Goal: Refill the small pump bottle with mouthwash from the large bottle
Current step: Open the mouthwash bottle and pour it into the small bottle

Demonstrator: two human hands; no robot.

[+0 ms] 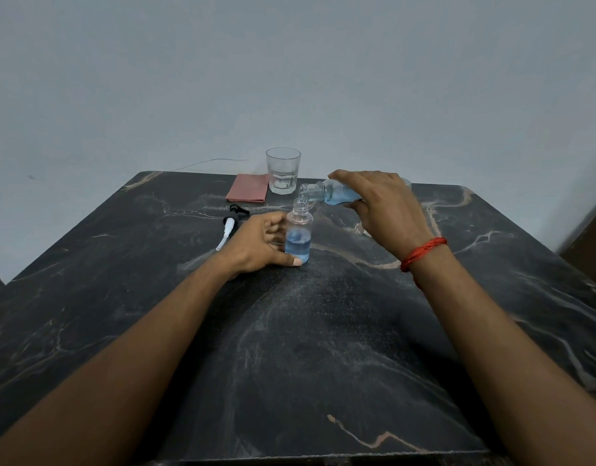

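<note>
Nearly level large bottle [340,194] in right hand [385,206] over small pump bottle [299,237].

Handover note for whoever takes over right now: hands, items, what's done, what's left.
Left hand grips the small bottle, upright on the table.
Right hand holds the large bottle tipped, mouth over the small bottle's neck.
Pump lies on the table, left of the small bottle.
Done: pump off, small bottle about half full.
To do: finish pouring, set the large bottle down, refit the pump.
</note>
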